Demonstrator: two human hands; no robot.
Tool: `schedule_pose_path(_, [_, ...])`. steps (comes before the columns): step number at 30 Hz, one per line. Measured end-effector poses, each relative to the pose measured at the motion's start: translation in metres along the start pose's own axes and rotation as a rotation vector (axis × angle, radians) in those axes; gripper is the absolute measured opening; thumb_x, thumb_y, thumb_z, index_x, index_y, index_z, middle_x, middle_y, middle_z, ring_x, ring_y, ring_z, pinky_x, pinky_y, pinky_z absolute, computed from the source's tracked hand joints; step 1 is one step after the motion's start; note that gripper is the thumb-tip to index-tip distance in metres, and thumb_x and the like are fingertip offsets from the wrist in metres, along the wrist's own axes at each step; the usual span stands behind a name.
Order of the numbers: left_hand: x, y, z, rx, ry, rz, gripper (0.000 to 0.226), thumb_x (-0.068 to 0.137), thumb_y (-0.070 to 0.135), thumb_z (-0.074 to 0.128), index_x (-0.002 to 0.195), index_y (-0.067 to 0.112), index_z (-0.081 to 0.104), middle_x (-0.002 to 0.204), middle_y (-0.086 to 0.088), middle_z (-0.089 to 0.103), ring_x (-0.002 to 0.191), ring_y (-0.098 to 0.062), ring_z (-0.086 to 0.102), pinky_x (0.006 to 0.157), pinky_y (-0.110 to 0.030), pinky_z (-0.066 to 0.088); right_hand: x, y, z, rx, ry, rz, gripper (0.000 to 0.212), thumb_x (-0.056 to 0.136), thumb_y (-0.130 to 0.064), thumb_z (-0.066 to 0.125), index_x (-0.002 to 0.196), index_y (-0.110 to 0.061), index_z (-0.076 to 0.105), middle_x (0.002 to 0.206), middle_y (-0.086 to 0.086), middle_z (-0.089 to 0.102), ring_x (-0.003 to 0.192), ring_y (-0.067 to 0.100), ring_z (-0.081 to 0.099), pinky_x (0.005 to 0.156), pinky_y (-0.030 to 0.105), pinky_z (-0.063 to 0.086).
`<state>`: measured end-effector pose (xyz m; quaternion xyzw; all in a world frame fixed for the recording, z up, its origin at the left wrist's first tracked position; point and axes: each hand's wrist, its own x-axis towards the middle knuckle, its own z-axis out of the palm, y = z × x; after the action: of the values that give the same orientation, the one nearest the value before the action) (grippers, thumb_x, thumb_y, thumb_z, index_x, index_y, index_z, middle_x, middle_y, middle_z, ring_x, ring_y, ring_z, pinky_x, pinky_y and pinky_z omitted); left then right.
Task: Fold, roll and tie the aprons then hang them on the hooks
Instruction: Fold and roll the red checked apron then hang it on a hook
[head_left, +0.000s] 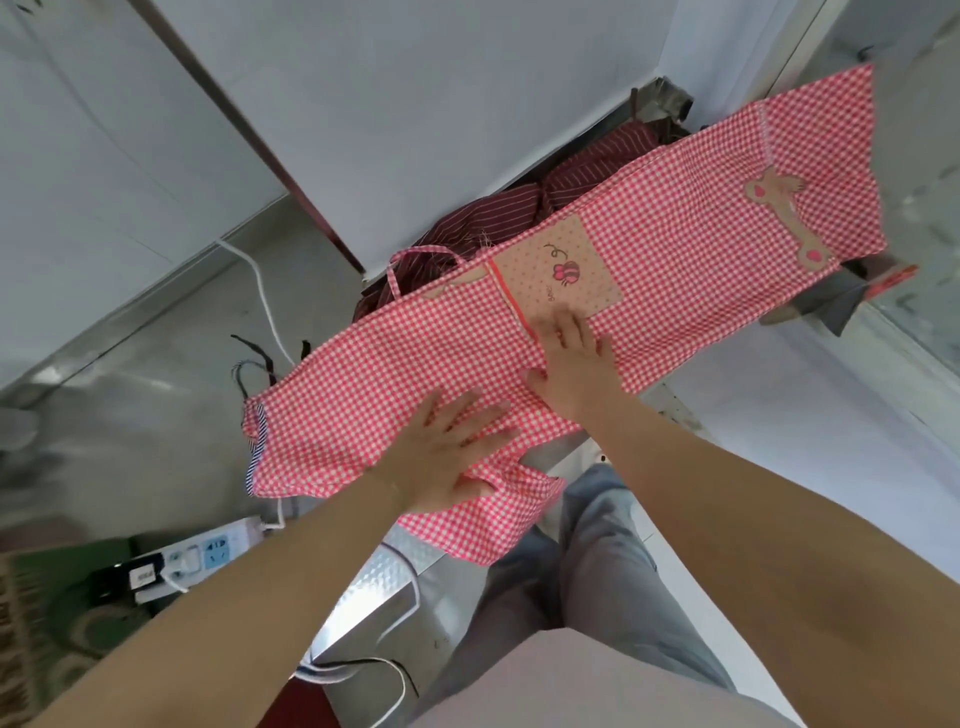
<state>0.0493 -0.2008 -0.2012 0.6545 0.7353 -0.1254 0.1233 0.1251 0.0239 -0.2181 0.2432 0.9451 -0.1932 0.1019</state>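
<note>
Fingers of left hand lie straight & spread, pressing flat on the red-checked apron; right hand likewise flat, grasping nothing, just beside the apron's beige pocket. Apron lies stretched along a shiny metal desk, one edge hanging off near side. Dark striped aprons heaped behind it, against white wall. Power strip w/ white cable on floor at left.
</note>
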Motion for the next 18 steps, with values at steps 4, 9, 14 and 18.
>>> schedule_pose_path(4, [0.007,-0.009,0.012,-0.035,-0.134,-0.124,0.061,0.091,0.064,0.002,0.146,0.044,-0.018,0.158,0.006,-0.020,0.146,-0.029,-0.016,0.117,-0.055,-0.006,-0.034,-0.004,0.007,0.185,0.498,-0.245,0.032,0.096,-0.036,0.043,0.084,-0.010,0.058,0.084,0.007,0.059,0.077,0.023,0.056,0.067,0.037,0.049])
schedule_pose_path(9, [0.010,-0.010,0.008,-0.108,-0.147,-0.149,0.058,0.092,0.055,-0.001,0.142,0.042,-0.027,0.155,0.005,-0.028,0.143,-0.022,-0.024,0.118,-0.050,-0.009,-0.096,-0.003,0.057,0.113,0.186,-0.174,0.060,0.082,-0.067,0.042,0.097,-0.011,0.059,0.099,0.007,0.063,0.088,0.024,0.061,0.067,0.035,0.053])
schedule_pose_path(14, [0.010,-0.013,0.013,-0.262,-0.110,-0.213,0.061,0.094,0.052,0.005,0.141,0.035,-0.030,0.160,0.003,-0.017,0.147,-0.017,-0.012,0.119,-0.043,-0.008,-0.101,-0.036,0.062,0.192,-0.117,-0.092,0.037,0.086,-0.052,0.053,0.097,-0.017,0.059,0.100,0.001,0.061,0.098,0.023,0.058,0.082,0.040,0.051])
schedule_pose_path(18, [0.015,-0.017,0.012,-0.351,-0.116,-0.221,0.061,0.100,0.050,0.013,0.141,0.034,-0.029,0.160,0.006,-0.013,0.148,-0.014,-0.007,0.121,-0.042,-0.003,-0.114,-0.050,0.044,0.607,-0.366,0.022,0.036,0.097,-0.041,0.048,0.117,-0.012,0.052,0.106,0.005,0.062,0.099,0.023,0.060,0.090,0.035,0.044])
